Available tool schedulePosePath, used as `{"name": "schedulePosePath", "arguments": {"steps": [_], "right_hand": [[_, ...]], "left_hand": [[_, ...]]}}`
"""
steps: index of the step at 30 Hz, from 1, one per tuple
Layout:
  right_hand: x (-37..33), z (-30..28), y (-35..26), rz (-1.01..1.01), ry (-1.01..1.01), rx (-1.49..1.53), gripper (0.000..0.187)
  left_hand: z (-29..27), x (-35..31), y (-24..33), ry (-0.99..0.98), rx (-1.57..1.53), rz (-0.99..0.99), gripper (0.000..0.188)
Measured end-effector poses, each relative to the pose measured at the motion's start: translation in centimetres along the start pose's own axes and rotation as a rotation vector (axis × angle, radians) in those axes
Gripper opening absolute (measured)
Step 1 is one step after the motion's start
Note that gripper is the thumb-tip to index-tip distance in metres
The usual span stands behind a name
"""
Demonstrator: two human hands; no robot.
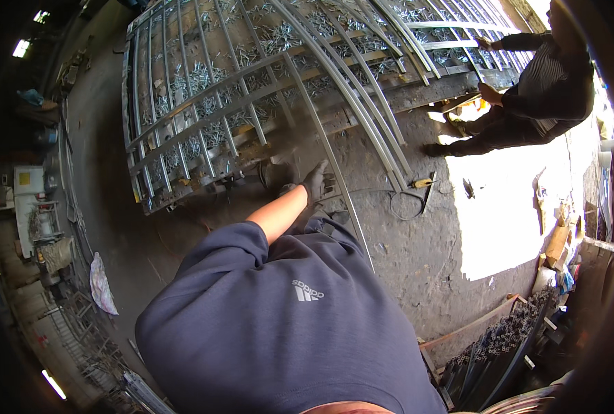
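Observation:
My left hand (316, 183), in a grey glove, reaches out in front of my chest with thumb and fingers apart. It is right beside a long thin metal strip (326, 148) that slants from the work table down past my right side; I cannot tell if they touch. My right arm bends in close to my body, its dark sleeve (329, 228) partly showing. The left forearm mostly hides my right hand, and its fingers cannot be made out. Just beyond the hands, a dark rounded thing (274, 174) at the table's edge is blurred.
The low table (279, 134) bears long metal bars (203, 124) and heaps of small metal pieces (265, 41). At the far right another person (545, 90) reaches over the bars. A yellow-handled tool (424, 183) lies on the floor near a looped cable (405, 207). Stacked tubes (507, 331) stand at lower right.

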State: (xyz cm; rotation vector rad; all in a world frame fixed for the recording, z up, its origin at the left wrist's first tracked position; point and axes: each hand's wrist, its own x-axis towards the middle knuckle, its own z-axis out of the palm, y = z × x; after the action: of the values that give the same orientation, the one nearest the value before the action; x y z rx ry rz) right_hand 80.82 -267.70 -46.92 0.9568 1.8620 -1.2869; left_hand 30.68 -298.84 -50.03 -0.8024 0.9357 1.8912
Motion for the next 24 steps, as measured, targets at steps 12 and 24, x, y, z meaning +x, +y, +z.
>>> {"name": "schedulePosePath", "arguments": {"steps": [12,24], "right_hand": [[-5.2,2.4,-6.2,0.024,0.181,0.046,0.046],[-4.8,2.5,-7.1,0.015,0.239,0.175,0.036]], "left_hand": [[4.5,6.0,1.9,0.184,0.036,0.135,0.026],[4.8,5.7,2.3,0.113,-0.004,0.143,0.025]]}}
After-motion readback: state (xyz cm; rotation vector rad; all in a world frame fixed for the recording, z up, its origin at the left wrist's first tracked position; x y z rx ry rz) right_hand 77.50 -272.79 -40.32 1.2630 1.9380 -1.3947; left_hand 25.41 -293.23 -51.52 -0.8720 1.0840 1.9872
